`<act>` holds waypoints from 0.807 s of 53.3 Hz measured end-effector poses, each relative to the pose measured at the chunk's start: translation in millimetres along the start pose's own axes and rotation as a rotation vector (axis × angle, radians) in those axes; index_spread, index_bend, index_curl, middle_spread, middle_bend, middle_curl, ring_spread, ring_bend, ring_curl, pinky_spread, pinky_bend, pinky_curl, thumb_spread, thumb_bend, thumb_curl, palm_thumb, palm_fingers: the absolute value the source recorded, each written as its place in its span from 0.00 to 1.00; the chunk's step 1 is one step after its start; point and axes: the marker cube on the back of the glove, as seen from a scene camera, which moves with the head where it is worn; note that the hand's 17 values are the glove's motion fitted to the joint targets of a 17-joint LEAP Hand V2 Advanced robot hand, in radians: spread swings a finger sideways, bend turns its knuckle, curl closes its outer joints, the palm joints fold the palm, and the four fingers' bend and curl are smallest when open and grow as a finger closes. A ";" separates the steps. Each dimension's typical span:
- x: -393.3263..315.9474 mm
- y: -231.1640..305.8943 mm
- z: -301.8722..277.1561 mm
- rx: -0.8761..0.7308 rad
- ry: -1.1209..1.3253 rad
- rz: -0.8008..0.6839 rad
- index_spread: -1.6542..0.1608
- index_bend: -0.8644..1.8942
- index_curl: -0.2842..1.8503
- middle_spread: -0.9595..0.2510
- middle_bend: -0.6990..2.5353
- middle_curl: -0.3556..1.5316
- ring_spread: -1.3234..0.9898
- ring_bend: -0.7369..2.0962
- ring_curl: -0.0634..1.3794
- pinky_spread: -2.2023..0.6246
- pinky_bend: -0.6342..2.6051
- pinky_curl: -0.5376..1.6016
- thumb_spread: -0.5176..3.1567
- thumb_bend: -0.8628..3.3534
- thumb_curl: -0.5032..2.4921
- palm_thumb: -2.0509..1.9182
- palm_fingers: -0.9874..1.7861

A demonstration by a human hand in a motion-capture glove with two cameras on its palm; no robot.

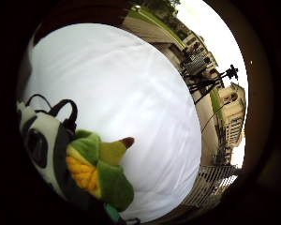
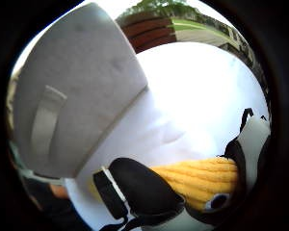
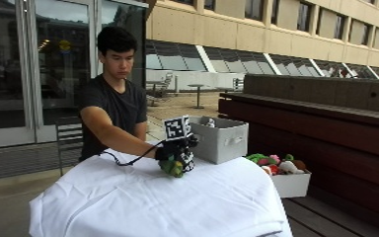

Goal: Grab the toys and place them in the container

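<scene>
Toy corn point(image 3: 172, 167), green husk with a yellow cob, sits in the grip of the person's gloved right hand point(image 3: 176, 153), lifted a little above the white cloth of the table point(image 3: 143, 202). The fingers are curled around the plush. From the little finger side palm view the same toy point(image 1: 99, 173) shows its green leaves, yellow kernels and a brown tip, hanging over the bare white cloth point(image 1: 131, 93). From the thumb side the ribbed yellow cob point(image 2: 197, 180) lies right against the palm.

Just beside the hand, on the far part of the table, stands the grey fabric container point(image 3: 219, 139), upright, with a pull tab on its end; something small and pale shows above its rim, too small to make out. The thumb side view has that grey wall point(image 2: 72, 96) close by, resting on the cloth.

Off the table's far corner, lower down by the wooden wall point(image 3: 321, 128), a white bin point(image 3: 291, 183) holds a heap of other plush toys point(image 3: 275, 164).
</scene>
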 end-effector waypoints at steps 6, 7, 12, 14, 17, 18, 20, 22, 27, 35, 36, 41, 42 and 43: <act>2.0 7.4 -6.5 -0.102 -0.024 0.026 0.91 0.66 0.45 0.83 0.49 0.45 0.46 0.66 0.33 0.62 0.40 0.42 0.42 0.20 0.24 0.51 0.84; 2.7 8.0 -10.4 -0.114 -0.032 0.033 0.91 0.66 0.45 0.84 0.50 0.45 0.47 0.66 0.33 0.62 0.40 0.42 0.42 0.20 0.24 0.51 0.85; 6.8 3.4 -45.9 -0.138 -0.044 0.077 0.89 0.67 0.45 0.75 0.53 0.47 0.47 0.68 0.34 0.62 0.39 0.42 0.42 0.19 0.24 0.50 0.87; 7.3 -0.2 -65.6 -0.136 -0.038 0.093 0.89 0.67 0.45 0.73 0.54 0.47 0.46 0.68 0.34 0.62 0.40 0.42 0.41 0.19 0.24 0.50 0.86; 12.6 -9.5 -99.2 -0.108 -0.014 0.132 0.88 0.68 0.45 0.69 0.56 0.48 0.46 0.69 0.35 0.62 0.40 0.42 0.40 0.18 0.24 0.48 0.86; 13.8 -13.3 -111.7 -0.092 -0.008 0.148 0.87 0.68 0.45 0.68 0.56 0.48 0.45 0.69 0.35 0.62 0.40 0.42 0.40 0.18 0.24 0.48 0.86; 13.1 -21.2 -138.8 -0.056 -0.004 0.184 0.87 0.69 0.46 0.67 0.57 0.49 0.45 0.70 0.36 0.62 0.41 0.43 0.40 0.18 0.24 0.48 0.86; 8.7 -28.4 -165.5 -0.020 0.001 0.220 0.86 0.69 0.46 0.66 0.58 0.49 0.45 0.70 0.36 0.62 0.41 0.43 0.39 0.18 0.23 0.47 0.85; -27.4 -42.1 -229.5 0.074 0.049 0.297 0.86 0.70 0.46 0.64 0.59 0.49 0.45 0.71 0.36 0.63 0.42 0.44 0.38 0.17 0.23 0.47 0.85; -89.8 -61.0 -285.3 0.143 0.039 0.365 0.85 0.71 0.46 0.62 0.60 0.50 0.44 0.72 0.37 0.63 0.42 0.44 0.38 0.17 0.22 0.47 0.84; -101.0 -66.1 -293.3 0.152 0.033 0.374 0.85 0.72 0.46 0.62 0.60 0.50 0.45 0.72 0.37 0.63 0.42 0.44 0.38 0.17 0.22 0.47 0.84; -139.2 -85.6 -310.9 0.173 0.049 0.380 0.85 0.72 0.45 0.62 0.60 0.49 0.44 0.72 0.37 0.63 0.43 0.44 0.37 0.18 0.22 0.47 0.83; -147.1 -88.3 -312.3 0.175 0.053 0.377 0.84 0.72 0.45 0.62 0.60 0.49 0.44 0.72 0.37 0.63 0.43 0.44 0.37 0.18 0.22 0.47 0.83; -154.5 -91.0 -313.0 0.174 0.052 0.372 0.84 0.72 0.45 0.62 0.60 0.49 0.44 0.72 0.37 0.63 0.43 0.44 0.37 0.18 0.22 0.47 0.83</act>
